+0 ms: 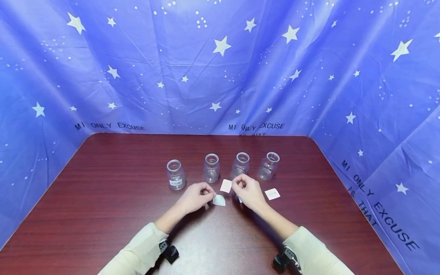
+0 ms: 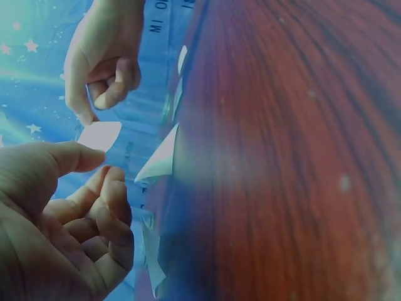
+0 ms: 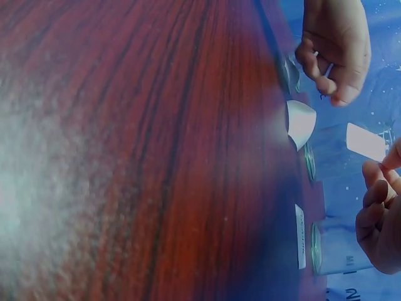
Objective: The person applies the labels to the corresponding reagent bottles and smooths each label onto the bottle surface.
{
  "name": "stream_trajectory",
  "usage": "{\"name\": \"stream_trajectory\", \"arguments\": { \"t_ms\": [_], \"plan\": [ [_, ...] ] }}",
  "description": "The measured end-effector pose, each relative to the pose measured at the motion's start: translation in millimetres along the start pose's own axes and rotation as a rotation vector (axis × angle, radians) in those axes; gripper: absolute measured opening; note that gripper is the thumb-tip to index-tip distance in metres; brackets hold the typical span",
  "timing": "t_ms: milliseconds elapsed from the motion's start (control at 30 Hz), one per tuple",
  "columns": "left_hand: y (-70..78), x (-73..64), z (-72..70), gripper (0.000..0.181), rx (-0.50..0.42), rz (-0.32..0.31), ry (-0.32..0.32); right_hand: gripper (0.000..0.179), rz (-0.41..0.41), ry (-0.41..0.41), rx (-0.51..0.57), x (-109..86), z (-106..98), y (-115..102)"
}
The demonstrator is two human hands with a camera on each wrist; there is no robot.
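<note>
My right hand (image 1: 249, 192) pinches a small white label (image 1: 225, 186) between thumb and forefinger, raised above the table in the right wrist view. Facing it, my left hand (image 1: 196, 197) has loosely bent fingers with a gap between thumb and forefinger in the left wrist view. The left thumb overlaps the held label (image 2: 100, 137) there. Just beyond the left fingertips, a pale curled piece of paper (image 1: 219, 200) rests on the tabletop. Another white piece (image 1: 240, 199) peeks out from under my right hand, mostly hidden.
Four clear glass jars stand beyond the hands: one with a label (image 1: 177, 182) at left, then a plain jar (image 1: 211, 168), another (image 1: 241, 165) partly behind the right hand, and one (image 1: 269, 166) at right. A written label (image 1: 272, 194) lies on the red-brown table (image 1: 113, 183).
</note>
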State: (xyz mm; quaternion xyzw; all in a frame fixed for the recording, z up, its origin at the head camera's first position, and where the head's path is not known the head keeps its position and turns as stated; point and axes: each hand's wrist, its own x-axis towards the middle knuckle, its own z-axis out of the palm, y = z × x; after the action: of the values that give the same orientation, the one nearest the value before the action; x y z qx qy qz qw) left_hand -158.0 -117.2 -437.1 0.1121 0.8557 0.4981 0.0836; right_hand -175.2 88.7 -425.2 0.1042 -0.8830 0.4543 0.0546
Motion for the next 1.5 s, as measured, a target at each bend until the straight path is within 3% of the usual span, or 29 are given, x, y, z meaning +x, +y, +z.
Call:
{"name": "stream_trajectory", "arguments": {
  "t_ms": [167, 333, 500, 767, 1067, 1300, 1500],
  "plan": [
    [3.8, 2.7, 2.4, 0.017, -0.084, 0.030, 0.021, 0.006, 0.011, -0.004, 0.008, -1.1, 1.9, -0.3],
    [10.4, 3.0, 3.2, 0.013, -0.081, 0.076, 0.062, 0.005, 0.001, 0.003, 0.009, -1.1, 4.2, -1.4],
    [13.8, 3.6, 4.9, 0.014, -0.121, 0.073, 0.078, 0.005, -0.040, 0.012, -0.018, -2.8, 6.3, -2.4],
    [13.9, 5.0, 6.7, 0.019, -0.178, 0.068, 0.107, 0.004, -0.169, -0.032, 0.018, -7.5, 7.3, -5.1],
    [14.4, 5.3, 6.5, 0.025, -0.197, 0.042, 0.120, 0.003, -0.351, -0.059, -0.036, -10.1, 8.5, -6.8],
    [11.8, 6.9, 7.2, 0.023, -0.200, 0.048, 0.123, 0.006, -0.401, -0.055, -0.096, -10.2, 8.8, -7.2],
    [13.4, 5.5, 6.4, 0.018, -0.195, 0.059, 0.121, 0.002, -0.392, -0.043, -0.117, -10.5, 9.7, -7.1]
  ]
}}
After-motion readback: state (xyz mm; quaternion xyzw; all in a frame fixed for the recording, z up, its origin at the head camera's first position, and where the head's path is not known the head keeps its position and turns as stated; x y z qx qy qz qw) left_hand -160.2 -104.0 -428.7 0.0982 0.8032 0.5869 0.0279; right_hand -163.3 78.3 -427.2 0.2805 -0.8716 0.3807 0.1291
